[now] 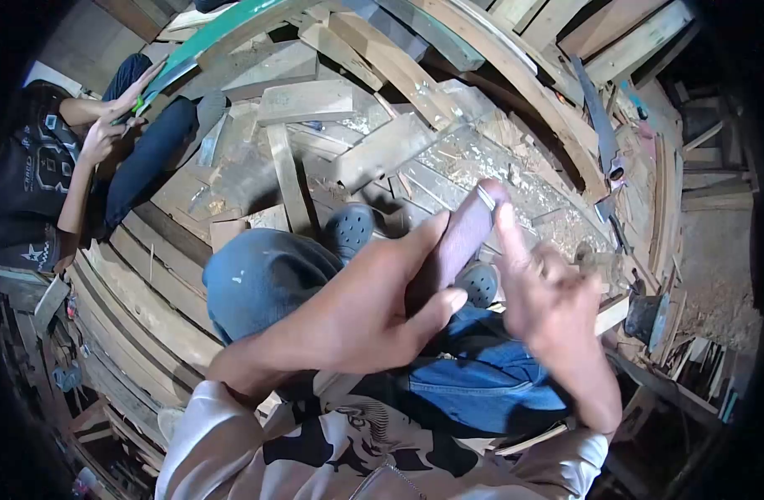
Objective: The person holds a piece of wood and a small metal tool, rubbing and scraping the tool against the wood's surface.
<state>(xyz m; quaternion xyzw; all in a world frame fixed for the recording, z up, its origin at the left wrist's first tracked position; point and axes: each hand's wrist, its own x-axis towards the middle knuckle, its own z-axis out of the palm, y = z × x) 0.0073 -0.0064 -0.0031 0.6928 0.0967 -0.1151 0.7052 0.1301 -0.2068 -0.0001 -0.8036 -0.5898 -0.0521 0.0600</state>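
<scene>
My left hand [357, 308] is closed around a slim bar [465, 237] with a flat purplish-grey face, a rounded brown end and a thin white line near that end. The bar tilts up and away to the right over my lap. My right hand [553, 292] is slightly blurred by motion. Its index finger stretches up to the rounded end, with the fingertip right at the edge, while the other fingers curl loosely. Below the hands are my knees in blue jeans [473, 375] and dark perforated clogs [349, 229].
Wood offcuts, including a short block [307, 102], and shavings cover the floor ahead. A handsaw [597, 117] leans at the right near long curved planks [548, 125]. Several boards [140, 292] lie at the left, where another person [48, 167] in dark clothes sits.
</scene>
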